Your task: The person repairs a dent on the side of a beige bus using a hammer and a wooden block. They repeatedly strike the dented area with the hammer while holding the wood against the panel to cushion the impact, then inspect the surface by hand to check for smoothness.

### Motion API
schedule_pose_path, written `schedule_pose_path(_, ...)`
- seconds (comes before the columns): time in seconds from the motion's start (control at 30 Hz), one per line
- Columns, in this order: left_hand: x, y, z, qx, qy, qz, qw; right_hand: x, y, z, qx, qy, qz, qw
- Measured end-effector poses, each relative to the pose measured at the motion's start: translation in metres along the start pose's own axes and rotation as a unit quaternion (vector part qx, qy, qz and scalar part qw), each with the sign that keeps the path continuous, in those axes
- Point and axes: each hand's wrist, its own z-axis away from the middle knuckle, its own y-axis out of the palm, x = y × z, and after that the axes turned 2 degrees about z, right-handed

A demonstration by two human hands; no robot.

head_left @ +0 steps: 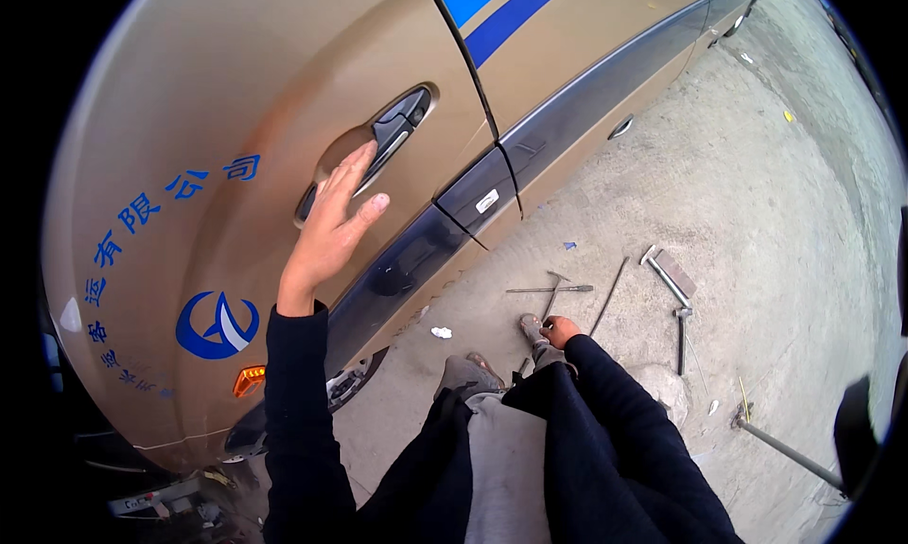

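My left hand [328, 229] reaches to the door handle [401, 118] of a tan van [274, 90]. Its fingers are stretched out and the thumb stands apart; the fingertips overlap the handle, and whether they press on it I cannot tell. Low beside my leg hangs my right hand [560, 332] with its fingers curled in. What it holds, if anything, is hidden. Just beyond it a thin-handled hammer [558, 279] and a slim bar [549, 289] cross each other, the hammer's handle running down toward my shoe and right hand.
On the concrete floor [757, 194] to the right lie a long rod [610, 296], a hammer [667, 274] beside a brownish block [677, 272], and another hammer [683, 341]. Farther right a metal pole [790, 457] rests. Crumpled white paper [441, 333] lies near the van's wheel [355, 378].
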Motion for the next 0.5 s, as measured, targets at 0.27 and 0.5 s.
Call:
schedule_pose_path(0.27, 0.013, 0.025, 0.003, -0.062, 0.096, -0.106, 0.988, -0.011, 0.081, 0.057, -0.119, 0.192, -0.102, 0.969)
schedule_pose_path(0.5, 0.034, 0.042, 0.000, -0.148, 0.213, -0.226, 0.939, 0.082, 0.234, 0.128, -0.137, 0.246, -0.110, 0.953)
